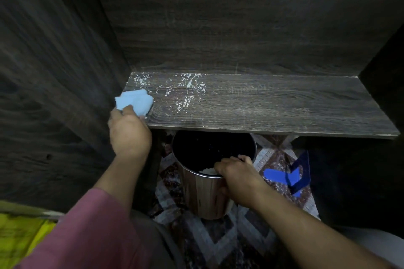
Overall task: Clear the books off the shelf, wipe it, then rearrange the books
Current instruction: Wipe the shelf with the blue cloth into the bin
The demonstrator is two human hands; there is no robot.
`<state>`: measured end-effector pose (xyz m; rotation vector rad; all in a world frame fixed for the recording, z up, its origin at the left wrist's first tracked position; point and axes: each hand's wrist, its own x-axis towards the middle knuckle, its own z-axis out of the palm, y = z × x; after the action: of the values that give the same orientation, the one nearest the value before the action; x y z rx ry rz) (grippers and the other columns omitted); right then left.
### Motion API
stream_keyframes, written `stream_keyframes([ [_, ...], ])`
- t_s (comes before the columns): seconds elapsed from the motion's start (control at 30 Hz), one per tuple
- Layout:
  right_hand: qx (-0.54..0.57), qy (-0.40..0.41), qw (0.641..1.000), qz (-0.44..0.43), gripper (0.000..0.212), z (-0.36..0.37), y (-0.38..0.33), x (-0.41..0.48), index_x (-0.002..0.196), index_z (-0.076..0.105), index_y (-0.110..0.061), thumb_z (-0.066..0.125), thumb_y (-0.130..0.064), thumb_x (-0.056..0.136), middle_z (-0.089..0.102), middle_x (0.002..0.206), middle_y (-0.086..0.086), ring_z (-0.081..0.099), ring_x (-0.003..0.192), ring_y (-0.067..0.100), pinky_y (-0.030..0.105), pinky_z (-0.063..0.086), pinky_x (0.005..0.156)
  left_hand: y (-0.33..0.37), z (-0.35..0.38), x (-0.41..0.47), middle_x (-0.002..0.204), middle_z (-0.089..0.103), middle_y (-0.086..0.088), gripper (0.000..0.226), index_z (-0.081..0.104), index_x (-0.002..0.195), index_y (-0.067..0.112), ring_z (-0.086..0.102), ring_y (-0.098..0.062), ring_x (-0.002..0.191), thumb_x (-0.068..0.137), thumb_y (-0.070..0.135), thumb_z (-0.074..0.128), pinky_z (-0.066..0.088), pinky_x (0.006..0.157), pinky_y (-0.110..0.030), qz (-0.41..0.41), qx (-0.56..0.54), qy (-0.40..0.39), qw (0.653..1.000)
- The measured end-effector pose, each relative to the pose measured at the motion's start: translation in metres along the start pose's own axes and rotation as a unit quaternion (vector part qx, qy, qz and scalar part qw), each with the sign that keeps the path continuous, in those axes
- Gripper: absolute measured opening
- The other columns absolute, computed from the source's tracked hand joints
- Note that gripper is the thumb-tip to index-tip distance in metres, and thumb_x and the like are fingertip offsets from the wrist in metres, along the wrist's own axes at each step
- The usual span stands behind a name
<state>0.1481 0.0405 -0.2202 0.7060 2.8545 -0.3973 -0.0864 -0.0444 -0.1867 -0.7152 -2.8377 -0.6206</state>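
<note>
A dark wood shelf point(273, 107) has no books on it, and white crumbs and dust speckle its left half. My left hand point(129, 131) grips a folded light blue cloth point(134, 100) pressed on the shelf's left front corner. Below the shelf's front edge a shiny metal bin point(205, 194) stands on the floor. My right hand point(237, 172) grips the bin's near rim, fingers hooked over the edge. Something pale lies inside the bin.
Dark wood side panels close the shelf on the left point(54, 94) and right point(384, 67). A blue metal bookend point(293, 177) stands on the patterned floor right of the bin. Something yellow point(19, 238) lies at the lower left.
</note>
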Motion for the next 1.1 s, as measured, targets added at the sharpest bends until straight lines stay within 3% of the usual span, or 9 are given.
stream_keyframes([
  [0.33,0.001,0.005,1.0,-0.004,0.032,0.001,-0.003,0.0,0.114,0.054,-0.02,0.059,-0.01,0.084,0.055,0.117,-0.002,0.047,0.117,0.018,0.036,0.019,0.109,0.06,0.01,-0.05,0.114,0.055,-0.019,0.041,0.057,0.128,0.008,0.058,-0.038,0.099,0.092,0.027,0.059,0.046,0.079,-0.042,0.17,-0.04,-0.047,0.984],
  [0.47,-0.001,0.014,1.0,-0.002,0.031,0.002,-0.001,0.0,0.112,0.056,-0.02,0.06,-0.01,0.082,0.056,0.114,-0.002,0.049,0.116,0.019,0.036,0.021,0.108,0.071,0.011,-0.054,0.123,0.05,-0.013,0.044,0.052,0.135,0.014,0.054,-0.033,0.106,0.094,0.027,0.057,0.041,0.09,-0.038,0.164,-0.136,-0.076,0.974],
  [0.57,-0.001,0.02,1.0,-0.001,0.031,0.002,0.003,-0.001,0.111,0.056,-0.021,0.061,-0.011,0.082,0.056,0.113,-0.003,0.049,0.115,0.018,0.035,0.022,0.107,0.069,0.002,-0.04,0.123,0.049,-0.016,0.042,0.055,0.134,0.012,0.053,-0.033,0.105,0.093,0.02,0.059,0.038,0.092,-0.035,0.151,-0.196,-0.02,0.969],
  [0.7,0.003,0.032,0.999,0.005,0.03,0.003,0.01,-0.002,0.108,0.056,-0.022,0.063,-0.012,0.081,0.055,0.11,-0.004,0.049,0.113,0.018,0.034,0.022,0.105,0.055,-0.008,-0.012,0.129,0.046,-0.018,0.044,0.049,0.135,0.01,0.049,-0.033,0.114,0.092,0.017,0.058,0.031,0.097,-0.03,0.081,-0.208,0.019,0.975],
  [0.8,0.01,0.031,0.999,0.012,0.03,0.003,0.012,-0.002,0.107,0.056,-0.022,0.065,-0.014,0.079,0.055,0.109,-0.004,0.049,0.112,0.017,0.034,0.021,0.106,0.049,-0.004,-0.009,0.131,0.046,-0.016,0.044,0.047,0.131,0.009,0.047,-0.032,0.117,0.09,0.017,0.06,0.033,0.096,-0.034,0.083,-0.193,-0.015,0.978],
  [0.97,0.001,0.023,1.0,0.018,0.031,0.002,0.012,-0.003,0.109,0.056,-0.022,0.065,-0.018,0.079,0.056,0.111,-0.003,0.049,0.114,0.019,0.036,0.022,0.106,0.066,0.008,-0.037,0.118,0.048,-0.014,0.034,0.05,0.117,0.006,0.051,-0.031,0.103,0.087,0.015,0.062,0.038,0.081,-0.033,0.159,-0.203,-0.051,0.965],
  [1.1,-0.002,0.011,1.0,0.017,0.034,0.003,0.013,-0.004,0.11,0.056,-0.021,0.067,-0.021,0.078,0.056,0.113,-0.003,0.048,0.115,0.019,0.036,0.022,0.106,0.085,0.021,-0.062,0.12,0.046,-0.011,0.033,0.048,0.117,0.007,0.051,-0.027,0.104,0.088,0.015,0.062,0.036,0.08,-0.029,0.224,-0.223,-0.099,0.944],
])
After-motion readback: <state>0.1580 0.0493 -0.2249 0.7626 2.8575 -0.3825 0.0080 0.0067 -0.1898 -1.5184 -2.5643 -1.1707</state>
